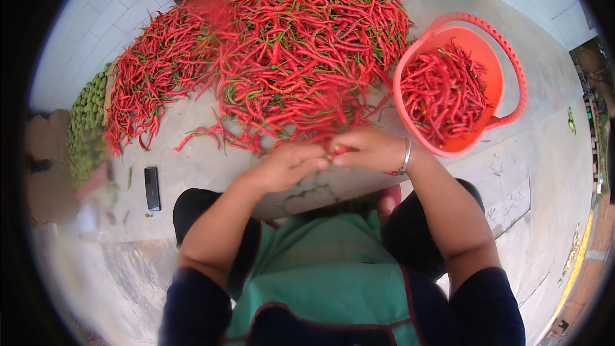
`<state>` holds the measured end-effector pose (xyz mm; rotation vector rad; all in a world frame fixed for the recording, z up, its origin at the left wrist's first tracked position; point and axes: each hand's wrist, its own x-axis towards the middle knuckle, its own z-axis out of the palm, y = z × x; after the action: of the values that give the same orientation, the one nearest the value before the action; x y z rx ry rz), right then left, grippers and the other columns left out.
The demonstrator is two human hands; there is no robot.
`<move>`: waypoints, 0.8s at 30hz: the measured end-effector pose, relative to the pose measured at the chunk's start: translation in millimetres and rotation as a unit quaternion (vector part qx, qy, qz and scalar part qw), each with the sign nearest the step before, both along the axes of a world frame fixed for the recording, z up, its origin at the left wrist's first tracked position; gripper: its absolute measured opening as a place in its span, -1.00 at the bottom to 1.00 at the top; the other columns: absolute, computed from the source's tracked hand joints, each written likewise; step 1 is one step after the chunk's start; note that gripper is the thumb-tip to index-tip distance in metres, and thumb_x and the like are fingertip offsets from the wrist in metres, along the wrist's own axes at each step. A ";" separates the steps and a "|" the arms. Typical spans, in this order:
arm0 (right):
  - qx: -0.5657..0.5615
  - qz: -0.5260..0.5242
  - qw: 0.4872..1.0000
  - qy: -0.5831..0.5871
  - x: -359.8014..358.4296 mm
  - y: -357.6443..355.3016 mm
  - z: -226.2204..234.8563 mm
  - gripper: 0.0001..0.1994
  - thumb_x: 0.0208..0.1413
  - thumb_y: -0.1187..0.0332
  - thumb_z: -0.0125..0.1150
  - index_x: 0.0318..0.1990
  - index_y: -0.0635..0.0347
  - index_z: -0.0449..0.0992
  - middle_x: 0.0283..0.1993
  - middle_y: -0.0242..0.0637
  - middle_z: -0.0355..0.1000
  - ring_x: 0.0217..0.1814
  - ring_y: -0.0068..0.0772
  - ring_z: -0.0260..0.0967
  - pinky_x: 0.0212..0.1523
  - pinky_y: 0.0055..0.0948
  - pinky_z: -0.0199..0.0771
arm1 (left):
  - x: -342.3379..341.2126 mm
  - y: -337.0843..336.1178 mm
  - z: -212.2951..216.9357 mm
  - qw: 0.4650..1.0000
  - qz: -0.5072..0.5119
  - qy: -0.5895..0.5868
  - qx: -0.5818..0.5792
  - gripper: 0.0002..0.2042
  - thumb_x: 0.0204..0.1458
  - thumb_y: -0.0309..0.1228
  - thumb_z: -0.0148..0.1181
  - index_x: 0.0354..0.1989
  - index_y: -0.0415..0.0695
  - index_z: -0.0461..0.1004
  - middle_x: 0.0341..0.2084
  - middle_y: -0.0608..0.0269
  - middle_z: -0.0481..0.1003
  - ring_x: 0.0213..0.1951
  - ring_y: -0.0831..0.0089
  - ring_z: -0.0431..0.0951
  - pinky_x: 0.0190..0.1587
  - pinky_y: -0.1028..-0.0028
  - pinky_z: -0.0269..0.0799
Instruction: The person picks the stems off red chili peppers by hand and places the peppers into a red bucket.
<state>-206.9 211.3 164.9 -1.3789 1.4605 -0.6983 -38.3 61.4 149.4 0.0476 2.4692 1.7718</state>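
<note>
My left hand (293, 165) and my right hand (373, 152) meet fingertip to fingertip above the floor, just in front of my knees. Between them a red chili pepper (341, 149) shows only in part; my right hand grips it, while my left thumb and fingers pinch at its stem end. The rest of it is covered by my fingers. A large heap of red chili peppers (301, 32) with green stems spreads beyond my hands. To the right stands a coral-pink bucket (493, 70) partly filled with red chili peppers (442, 93), its handle leaning outward.
A black phone (152, 188) lies on the grey floor at left. Past it is a pile of round green produce (88, 112), blurred along its lower part. Loose green bits (312, 192) lie below my hands. A white tiled wall (102, 19) borders the far left.
</note>
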 end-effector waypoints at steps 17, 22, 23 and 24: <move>-0.050 -0.331 0.940 0.065 -18.0 3.8 -12.1 -0.75 0.04 0.23 0.15 -0.23 0.22 0.44 -0.51 -0.28 0.37 -0.48 -0.42 0.30 -0.41 -0.43 0.30 | -63.5 -26.9 -129.1 0.845 0.167 -0.086 -0.501 -0.68 -0.16 -0.25 0.28 -0.24 -0.13 0.47 -0.33 0.17 0.47 -0.18 0.20 0.45 -0.10 0.22 0.32; -0.046 -0.287 0.924 0.248 -23.1 1.3 -10.4 -0.74 -0.05 0.26 0.18 -0.19 0.14 0.45 -0.34 -0.13 0.41 -0.27 -0.10 0.40 -0.30 -0.24 0.40 | -59.8 -30.5 -85.1 0.879 0.171 0.025 -0.444 -0.77 -0.17 -0.33 0.27 -0.32 -0.13 0.50 -0.43 0.18 0.48 -0.26 0.18 0.46 -0.17 0.25 0.34; -0.096 -0.280 0.918 0.264 -22.7 -0.5 -16.2 -0.72 -0.06 0.26 0.20 -0.19 0.14 0.46 -0.33 -0.14 0.42 -0.29 -0.13 0.40 -0.29 -0.26 0.39 | -58.0 -31.4 -66.1 0.877 0.178 0.071 -0.440 -0.79 -0.17 -0.35 0.27 -0.33 -0.13 0.50 -0.44 0.18 0.48 -0.28 0.17 0.46 -0.19 0.25 0.35; -0.147 -0.270 0.910 0.278 -20.4 -4.7 -26.6 -0.71 -0.08 0.26 0.22 -0.18 0.15 0.46 -0.32 -0.16 0.43 -0.30 -0.15 0.41 -0.28 -0.28 0.39 | -53.0 -32.0 -50.1 0.874 0.179 0.098 -0.441 -0.79 -0.17 -0.37 0.27 -0.34 -0.14 0.50 -0.45 0.18 0.48 -0.30 0.17 0.46 -0.20 0.26 0.35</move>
<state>-227.4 206.6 138.3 -1.4798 2.3224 -0.9471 -91.3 29.4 99.2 -0.3349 3.3465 0.5459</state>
